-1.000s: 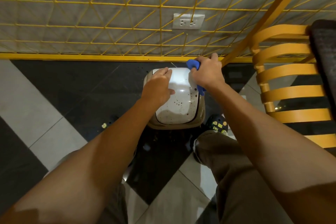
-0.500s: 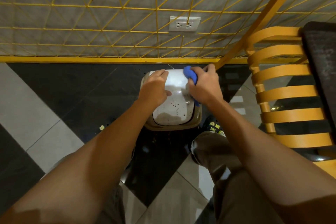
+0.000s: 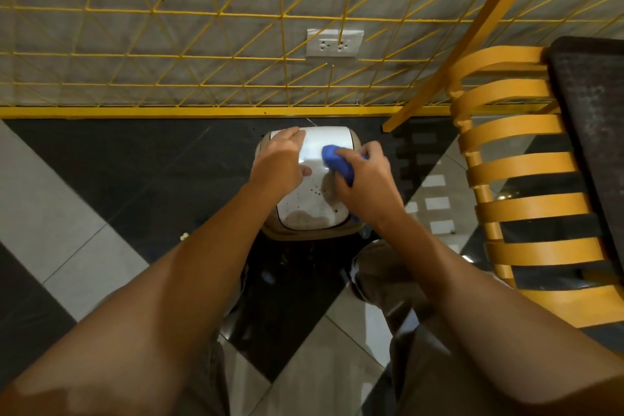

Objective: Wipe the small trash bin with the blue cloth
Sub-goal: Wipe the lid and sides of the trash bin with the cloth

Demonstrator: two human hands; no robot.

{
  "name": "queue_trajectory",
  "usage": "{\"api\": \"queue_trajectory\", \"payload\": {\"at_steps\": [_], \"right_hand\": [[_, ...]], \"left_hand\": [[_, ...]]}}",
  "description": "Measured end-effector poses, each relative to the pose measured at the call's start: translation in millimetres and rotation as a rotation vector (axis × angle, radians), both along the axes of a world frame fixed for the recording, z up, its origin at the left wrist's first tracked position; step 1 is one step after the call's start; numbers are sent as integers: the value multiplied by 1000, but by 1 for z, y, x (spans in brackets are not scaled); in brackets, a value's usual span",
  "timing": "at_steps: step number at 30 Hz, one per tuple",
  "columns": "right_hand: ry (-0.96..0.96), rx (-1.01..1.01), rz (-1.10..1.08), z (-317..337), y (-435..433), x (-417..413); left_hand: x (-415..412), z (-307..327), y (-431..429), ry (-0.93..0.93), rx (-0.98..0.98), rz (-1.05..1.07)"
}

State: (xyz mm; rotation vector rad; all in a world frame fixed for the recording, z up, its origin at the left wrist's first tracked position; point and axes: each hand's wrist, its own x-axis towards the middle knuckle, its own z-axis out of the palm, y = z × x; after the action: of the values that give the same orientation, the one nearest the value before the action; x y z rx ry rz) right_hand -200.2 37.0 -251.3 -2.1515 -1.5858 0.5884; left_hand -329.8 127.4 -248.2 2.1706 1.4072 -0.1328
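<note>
Small trash bin stands on the black-and-pale tiled floor, close to the yellow bar at the foot of the wall and just ahead of the person's knees. Its white lid faces up and carries dark specks (thickest toward the near edge, where a brownish smear also shows).

The left hand rests on the left side of the lid. Its fingers lie nearly straight toward the far left corner and the thumb is spread onto the white surface; it holds nothing.

The right hand is over the right side of the lid, fingers curled tightly round the bunched blue cloth. The cloth sticks out past the knuckles and presses on the lid near its middle; a small blue corner shows below the wrist at the bin's right edge.

A yellow wire grid covers the wall, with a white wall outlet behind it. An orange slatted chair stands to the right, near the bin but apart from it.
</note>
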Motion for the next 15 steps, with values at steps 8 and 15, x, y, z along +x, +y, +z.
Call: {"api": "queue_trajectory", "payload": {"at_steps": [8, 15], "right_hand": [[6, -14, -64, 3, 4, 23], [-10, -1, 130, 3, -17, 20]], "left_hand": [[-1, 0, 1, 7, -17, 5], [0, 1, 2, 14, -19, 7]]}}
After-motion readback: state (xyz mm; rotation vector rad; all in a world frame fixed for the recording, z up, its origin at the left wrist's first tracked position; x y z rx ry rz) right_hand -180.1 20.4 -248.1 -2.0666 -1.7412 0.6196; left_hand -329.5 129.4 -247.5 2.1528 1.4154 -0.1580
